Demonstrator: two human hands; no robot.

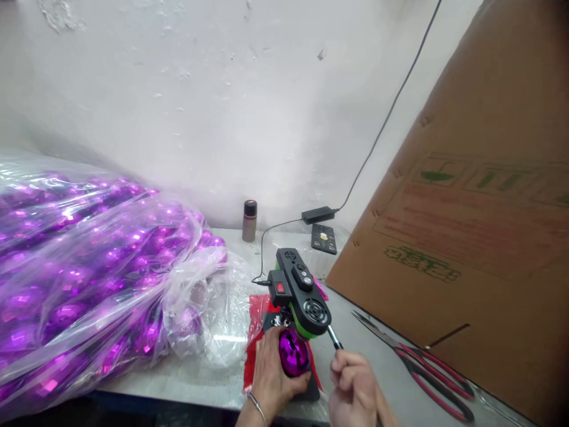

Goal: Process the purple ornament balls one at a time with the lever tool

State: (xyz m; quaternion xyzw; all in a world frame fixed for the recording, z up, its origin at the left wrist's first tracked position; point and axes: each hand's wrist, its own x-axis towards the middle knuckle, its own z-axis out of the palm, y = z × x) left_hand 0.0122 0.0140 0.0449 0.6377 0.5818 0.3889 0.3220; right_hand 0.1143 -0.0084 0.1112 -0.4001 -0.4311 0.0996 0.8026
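A shiny purple bauble (294, 353) sits in my left hand (272, 366), the fingers curled along its left side and the thumb at its lower right. It lies at the base of a small black-and-green bench press (303, 290), right below the machine's head. My right hand (355, 379) is closed around the lever (335, 339) that sticks out from the head's right side. Red sheeting (251, 356) lies beneath the machine's dark base. Whether the head touches the bauble, I cannot tell.
A big clear plastic bag (186, 296) full of purple baubles fills the left. Large scissors (427, 367) with red-black handles lie at right, beside a tall cardboard box (480, 225). Behind stand a small bottle (249, 222), a power adapter (318, 214) with cable, and a dark phone-like slab (323, 238).
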